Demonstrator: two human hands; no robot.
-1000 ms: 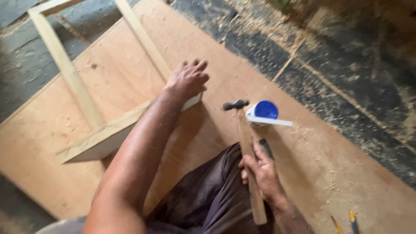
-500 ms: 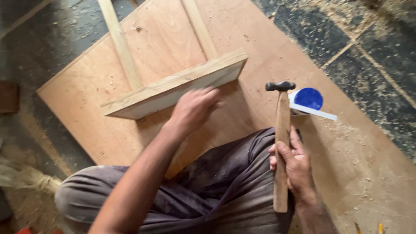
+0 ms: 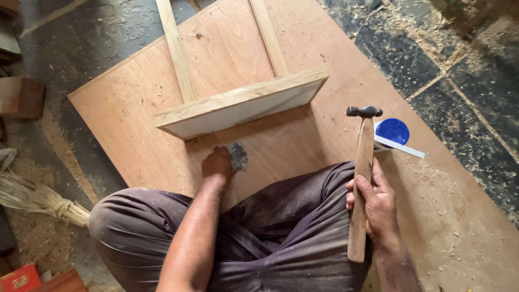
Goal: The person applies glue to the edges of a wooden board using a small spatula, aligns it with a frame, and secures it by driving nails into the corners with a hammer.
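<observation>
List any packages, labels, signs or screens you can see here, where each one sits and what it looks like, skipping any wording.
Red box: bottom left corner on the floor, rectangular, red with a small yellow patch, partly cut off by the frame.
Blue lid: on the plywood sheet just right of the hammer head, round, plain blue, over a white piece; whether it tops a container cannot be told.
No signs or screens in view.

Plywood sheet (image 3: 324,146) lay flat on the dark tiled floor (image 3: 459,81). On it sat a wooden frame (image 3: 238,103) and a blue-lidded container (image 3: 393,131); sawdust was scattered around.
</observation>
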